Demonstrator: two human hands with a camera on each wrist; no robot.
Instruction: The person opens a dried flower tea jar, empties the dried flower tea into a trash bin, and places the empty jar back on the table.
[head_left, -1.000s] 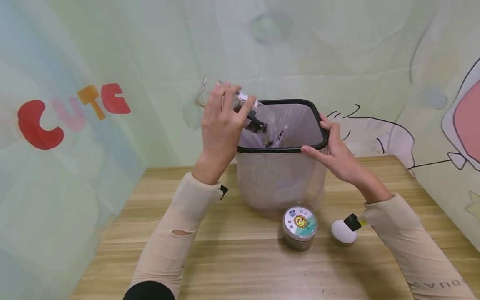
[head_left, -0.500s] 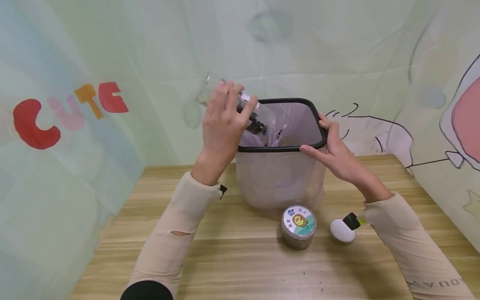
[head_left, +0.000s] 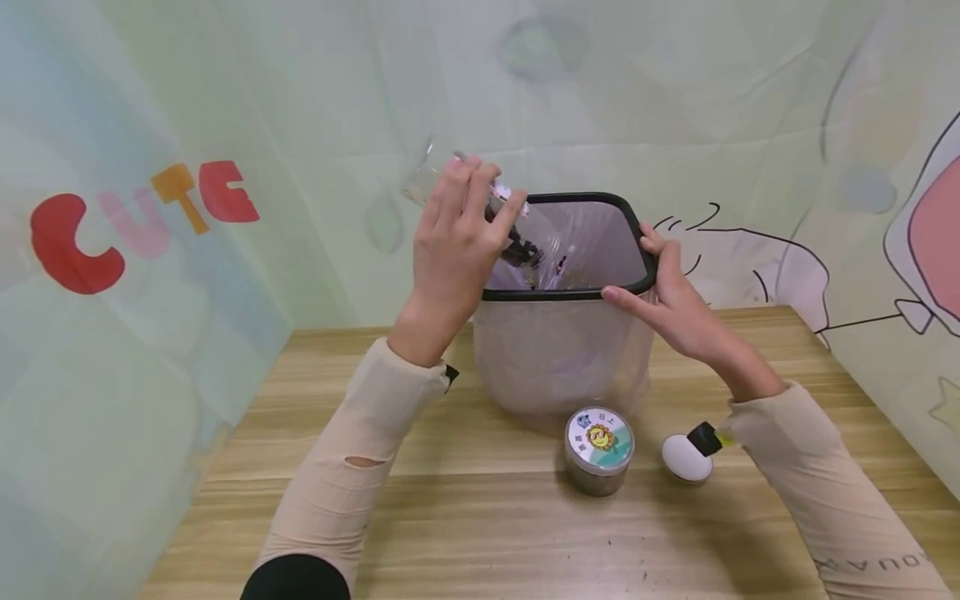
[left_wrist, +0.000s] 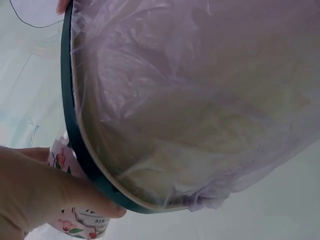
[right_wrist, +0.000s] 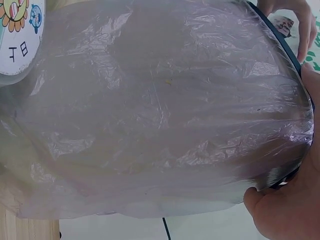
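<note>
My left hand [head_left: 457, 237] grips a clear jar [head_left: 427, 171] with a pink floral label [left_wrist: 82, 225]. The jar is tilted, base up at the left and mouth down inside a bin [head_left: 558, 358] with a black rim [head_left: 566, 294]. Dark loose bits [head_left: 522, 252] lie near the jar's mouth. A thin, translucent bag [right_wrist: 150, 100] lines the bin and hangs over its outside. With thumb in front and fingers behind, my right hand [head_left: 686, 312] holds the bin's rim at the right corner. The bottom of the bin's inside is hidden.
In front of the bin stands a round, lidded tub [head_left: 598, 450] with a sunflower picture on top. A white round lid [head_left: 686, 458] lies right of it, under my right wrist. Dark crumbs [head_left: 643, 575] dot the wooden table [head_left: 450, 533]. Printed cloth walls [head_left: 337, 208] enclose the table.
My left hand has shifted slightly right and the jar's base has risen, so it tilts a little more steeply. My right hand keeps its hold on the rim.
</note>
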